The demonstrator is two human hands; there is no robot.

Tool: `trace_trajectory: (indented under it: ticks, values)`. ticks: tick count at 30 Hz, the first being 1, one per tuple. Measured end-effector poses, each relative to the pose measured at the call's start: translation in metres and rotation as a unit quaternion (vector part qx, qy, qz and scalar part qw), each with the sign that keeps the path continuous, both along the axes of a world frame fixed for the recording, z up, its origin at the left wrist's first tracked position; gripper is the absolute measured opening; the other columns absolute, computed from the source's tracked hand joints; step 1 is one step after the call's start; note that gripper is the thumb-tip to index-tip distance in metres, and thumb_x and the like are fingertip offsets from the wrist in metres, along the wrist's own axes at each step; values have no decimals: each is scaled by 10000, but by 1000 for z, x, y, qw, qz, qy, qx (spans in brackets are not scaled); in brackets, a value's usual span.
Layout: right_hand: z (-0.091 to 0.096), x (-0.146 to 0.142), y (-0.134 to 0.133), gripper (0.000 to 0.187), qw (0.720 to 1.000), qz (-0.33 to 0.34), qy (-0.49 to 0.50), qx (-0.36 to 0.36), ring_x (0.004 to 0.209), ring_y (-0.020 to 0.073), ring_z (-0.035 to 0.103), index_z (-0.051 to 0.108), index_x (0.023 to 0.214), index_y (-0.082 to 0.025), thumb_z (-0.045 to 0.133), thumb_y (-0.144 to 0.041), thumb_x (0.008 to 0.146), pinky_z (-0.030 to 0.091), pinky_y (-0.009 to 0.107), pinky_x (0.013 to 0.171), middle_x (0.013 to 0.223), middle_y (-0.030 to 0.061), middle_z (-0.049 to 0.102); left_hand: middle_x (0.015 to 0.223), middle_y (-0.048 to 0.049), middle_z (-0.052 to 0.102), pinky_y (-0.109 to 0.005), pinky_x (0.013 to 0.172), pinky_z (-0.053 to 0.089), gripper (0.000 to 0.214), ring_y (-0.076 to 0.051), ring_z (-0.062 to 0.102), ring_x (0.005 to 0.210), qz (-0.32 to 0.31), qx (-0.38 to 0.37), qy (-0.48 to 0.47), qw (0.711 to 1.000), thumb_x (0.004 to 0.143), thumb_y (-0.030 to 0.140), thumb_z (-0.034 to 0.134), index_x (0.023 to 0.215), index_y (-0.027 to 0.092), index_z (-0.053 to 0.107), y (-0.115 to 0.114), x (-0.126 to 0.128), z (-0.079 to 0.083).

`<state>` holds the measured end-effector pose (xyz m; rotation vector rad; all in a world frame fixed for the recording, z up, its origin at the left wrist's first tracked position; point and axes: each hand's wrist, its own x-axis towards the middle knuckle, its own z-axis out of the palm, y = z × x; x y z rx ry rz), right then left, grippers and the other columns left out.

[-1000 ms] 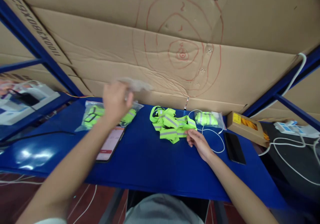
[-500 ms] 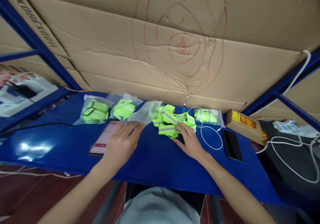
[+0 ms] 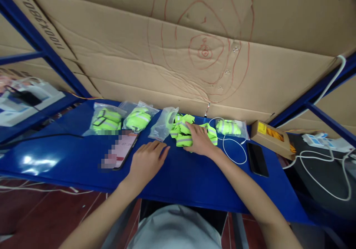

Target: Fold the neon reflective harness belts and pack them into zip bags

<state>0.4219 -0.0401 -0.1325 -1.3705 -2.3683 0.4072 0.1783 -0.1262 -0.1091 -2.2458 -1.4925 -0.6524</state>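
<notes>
Left hand (image 3: 148, 161): palm down at the counter (image 3: 178, 178), fingers loosely together, thumb apart, near a clear bag (image 3: 160, 128). Right hand (image 3: 201, 140): laid over the straps (image 3: 182, 129); whether pinching, cannot tell. Straps: yellow-green, loose pile, mid-counter, right of bag. Dark phone (image 3: 257, 158): far right, beside box (image 3: 274, 143).

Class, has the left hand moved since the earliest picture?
Yes: the left hand has come toward the person, from near the far end of the lit phone to its right side.
</notes>
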Motion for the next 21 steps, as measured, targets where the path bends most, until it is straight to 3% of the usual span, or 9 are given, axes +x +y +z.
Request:
trace_trajectory:
  ticks: [4, 6, 8, 10, 12, 14, 15, 18, 21]
  values:
    - [7, 8, 9, 974, 998, -4, 55, -23, 1398, 410, 472, 445, 1510, -220, 871, -343, 643, 336, 600, 1161, 1498, 185, 520, 955, -65, 777, -303, 701, 522, 236, -209, 744, 811, -53, -55, -93, 993, 1048, 326, 538, 982, 203, 729, 9, 9, 4]
    - [10, 17, 10, 895, 996, -13, 87, -30, 1328, 347, 539, 415, 1481, -213, 815, -386, 699, 419, 528, 1115, 1460, 164, 543, 1020, -61, 769, -282, 724, 543, 214, -197, 747, 874, -83, -100, -179, 975, 1046, 330, 533, 1055, 207, 708, 17, 13, 5]
    - [16, 27, 7, 846, 979, -25, 188, -68, 1236, 283, 604, 359, 1471, -226, 756, -424, 751, 485, 454, 1056, 1408, 132, 578, 1181, -84, 734, -299, 818, 580, 250, -203, 734, 1003, -135, -136, -254, 948, 1029, 338, 558, 1219, 207, 653, 28, 18, 8]
    - [29, 39, 2, 783, 923, -41, 358, -135, 1155, 259, 648, 361, 1448, -257, 703, -466, 776, 517, 421, 1011, 1336, 93, 629, 1384, -132, 634, -368, 995, 575, 434, -237, 660, 1228, -199, -155, -293, 922, 1002, 355, 608, 1403, 205, 537, 40, 26, 16]
    - [48, 48, -6, 691, 835, -49, 506, -209, 1111, 284, 673, 456, 1387, -256, 633, -558, 791, 533, 438, 983, 1254, 87, 682, 1535, -173, 504, -460, 1174, 474, 656, -285, 510, 1433, -259, -159, -301, 904, 965, 404, 679, 1528, 206, 408, 53, 36, 30]
    - [69, 54, -16, 672, 784, -55, 570, -239, 1092, 327, 682, 572, 1295, -230, 511, -695, 813, 543, 475, 950, 1179, 112, 720, 1623, -193, 401, -515, 1263, 363, 862, -327, 395, 1527, -310, -166, -304, 885, 902, 476, 759, 1592, 211, 316, 65, 49, 49]
    - [79, 55, -20, 710, 777, -60, 580, -236, 1096, 347, 682, 615, 1253, -220, 456, -756, 816, 544, 494, 943, 1154, 125, 732, 1655, -194, 360, -524, 1281, 331, 947, -342, 362, 1548, -336, -178, -308, 872, 870, 507, 789, 1614, 217, 279, 70, 56, 61]
    - [102, 51, -31, 770, 795, -91, 568, -195, 1119, 359, 682, 666, 1225, -222, 391, -820, 826, 546, 511, 951, 1121, 116, 749, 1718, -171, 267, -520, 1298, 298, 1054, -355, 292, 1590, -382, -244, -327, 829, 846, 559, 795, 1656, 240, 200, 78, 78, 88]
    - [106, 40, -36, 713, 796, -119, 563, -189, 1130, 331, 694, 634, 1293, -230, 433, -759, 860, 560, 478, 966, 1143, 89, 750, 1748, -171, 185, -558, 1307, 253, 1163, -382, 206, 1619, -367, -292, -327, 820, 789, 562, 838, 1673, 244, 153, 80, 102, 94]
